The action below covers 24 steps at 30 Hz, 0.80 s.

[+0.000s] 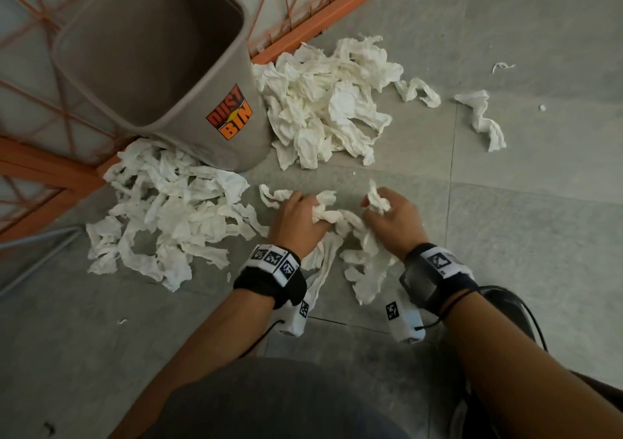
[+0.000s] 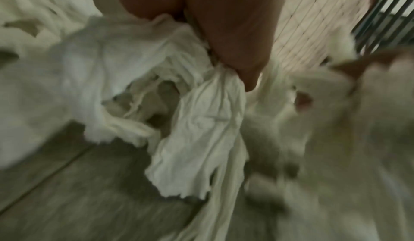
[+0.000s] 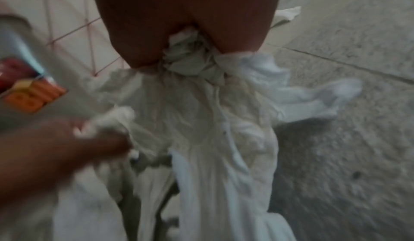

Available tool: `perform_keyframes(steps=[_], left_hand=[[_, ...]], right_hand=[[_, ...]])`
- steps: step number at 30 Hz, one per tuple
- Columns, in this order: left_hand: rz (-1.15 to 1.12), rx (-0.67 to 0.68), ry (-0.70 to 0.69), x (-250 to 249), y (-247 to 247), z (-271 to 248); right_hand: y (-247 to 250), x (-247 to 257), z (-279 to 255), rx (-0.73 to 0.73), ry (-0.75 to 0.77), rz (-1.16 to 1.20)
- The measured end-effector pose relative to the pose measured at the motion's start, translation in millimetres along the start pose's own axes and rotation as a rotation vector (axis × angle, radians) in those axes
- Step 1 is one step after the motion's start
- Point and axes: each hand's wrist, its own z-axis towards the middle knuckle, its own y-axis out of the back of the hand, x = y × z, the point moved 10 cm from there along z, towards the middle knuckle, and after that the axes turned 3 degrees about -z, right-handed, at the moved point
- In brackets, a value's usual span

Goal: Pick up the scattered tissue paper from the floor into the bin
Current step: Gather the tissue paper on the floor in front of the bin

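Crumpled white tissue paper lies in heaps on the grey tiled floor: one pile [image 1: 330,98] right of the bin, another [image 1: 168,209] in front of it. The grey bin [image 1: 161,67], labelled DUST BIN, stands at the upper left with its mouth showing. My left hand [image 1: 296,217] grips a bunch of tissue [image 1: 323,216] low over the floor, strips trailing below it [image 2: 201,138]. My right hand [image 1: 391,216] clutches another wad [image 1: 377,200], with long pieces hanging under the palm [image 3: 212,129]. Both hands are close together, in front of the bin.
An orange metal grille [image 1: 303,10] runs behind and beside the bin. Loose tissue strips [image 1: 482,118] and small scraps [image 1: 502,66] lie farther right on the floor. My knee [image 1: 269,401] fills the bottom of the head view.
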Motion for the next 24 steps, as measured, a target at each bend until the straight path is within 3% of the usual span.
perform_keyframes(steps=[5, 8, 14, 17, 24], left_hand=[[-0.164, -0.25, -0.025, 3, 68, -9], [-0.17, -0.292, -0.024, 18, 80, -5], [0.103, -0.073, 0.081, 56, 27, 16], [0.079, -0.058, 0.096, 54, 24, 18], [-0.432, -0.399, 0.156, 39, 109, -24]], right_hand=[[-58, -14, -21, 0.253, 0.049, -0.398], [-78, -24, -31, 0.303, 0.117, -0.574], [-78, -20, -30, 0.261, 0.202, -0.471], [-68, -10, -26, 0.152, 0.245, -0.396], [-63, 36, -19, 0.036, 0.395, -0.234]])
